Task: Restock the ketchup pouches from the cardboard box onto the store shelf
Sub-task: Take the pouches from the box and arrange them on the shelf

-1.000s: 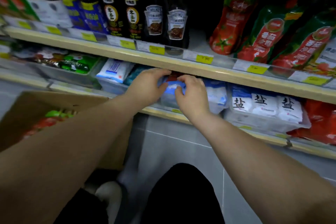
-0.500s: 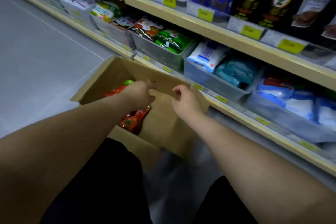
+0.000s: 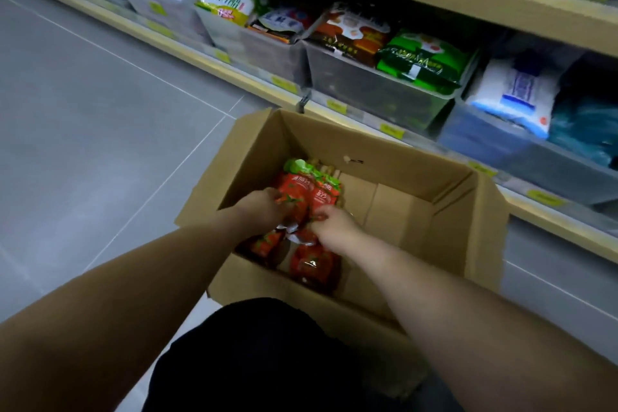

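An open cardboard box (image 3: 394,157) stands on the floor in front of the bottom shelf (image 3: 551,221). Red ketchup pouches with green tops (image 3: 302,186) lie in its left half; more pouches (image 3: 312,264) lie nearer me. My left hand (image 3: 264,209) is down in the box, fingers closed on the lower end of one upright pouch. My right hand (image 3: 334,222) grips the lower end of the pouch beside it. The right half of the box floor is bare cardboard.
Grey plastic bins (image 3: 374,90) with green, brown and white packets line the bottom shelf behind the box. Yellow price tags (image 3: 389,129) run along the shelf edge. Grey tiled floor (image 3: 100,110) spreads to the left. My dark-clothed knees (image 3: 261,354) are below the box.
Both hands left the blue-and-white packets on the shelf, swung left to the box and dropped into it. They now grip ketchup pouches. My view turned down and left.
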`<act>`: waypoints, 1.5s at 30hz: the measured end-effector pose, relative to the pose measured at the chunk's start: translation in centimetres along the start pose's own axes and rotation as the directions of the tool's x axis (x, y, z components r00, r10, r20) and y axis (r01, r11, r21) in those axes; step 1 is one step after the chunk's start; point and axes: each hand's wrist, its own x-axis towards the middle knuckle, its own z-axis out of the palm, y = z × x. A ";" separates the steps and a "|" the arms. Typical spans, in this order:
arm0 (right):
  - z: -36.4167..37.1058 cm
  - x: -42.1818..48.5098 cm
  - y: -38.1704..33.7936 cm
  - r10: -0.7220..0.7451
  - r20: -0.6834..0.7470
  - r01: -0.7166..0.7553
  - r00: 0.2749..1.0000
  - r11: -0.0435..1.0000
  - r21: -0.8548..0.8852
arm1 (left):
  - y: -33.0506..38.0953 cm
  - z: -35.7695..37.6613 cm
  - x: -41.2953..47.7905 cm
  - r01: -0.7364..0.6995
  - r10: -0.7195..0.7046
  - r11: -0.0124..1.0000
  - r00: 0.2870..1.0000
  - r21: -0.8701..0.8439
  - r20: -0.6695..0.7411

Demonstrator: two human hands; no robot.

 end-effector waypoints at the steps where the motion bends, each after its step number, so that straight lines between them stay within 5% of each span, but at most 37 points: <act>1: 1.1 0.7 0.0 0.016 0.015 -0.016 1.000 1.000 0.010 | -0.7 0.2 0.8 0.005 -0.005 0.999 1.000 -0.041 0.013; 7: 3.6 2.9 -0.6 0.162 -0.022 -0.142 0.987 0.918 0.369 | -2.1 1.3 3.5 0.052 -0.033 0.952 0.997 -0.301 0.069; 16: 3.1 4.1 -1.2 0.386 0.062 -0.309 0.920 0.622 0.720 | -2.2 1.6 6.0 0.274 -0.270 0.650 0.955 -0.708 0.122; 20: 1.8 4.1 -0.4 0.398 0.049 -0.334 0.916 0.689 0.643 | -0.8 1.6 5.4 0.403 -0.271 0.507 0.914 -0.762 0.303; 29: -3.8 1.3 0.1 0.311 0.068 -0.291 0.948 0.761 0.580 | 2.5 2.1 2.8 0.516 -0.162 0.466 0.848 -0.719 0.505; 39: -12.4 -4.7 2.9 0.052 -0.175 0.025 0.983 0.913 0.407 | 10.9 4.0 -2.5 0.351 -0.075 0.581 0.922 -0.734 0.380; 45: -18.0 -9.0 6.4 -0.128 -0.328 0.220 0.936 0.940 0.260 | 17.3 7.7 -6.1 0.107 0.007 0.565 0.991 -0.818 0.134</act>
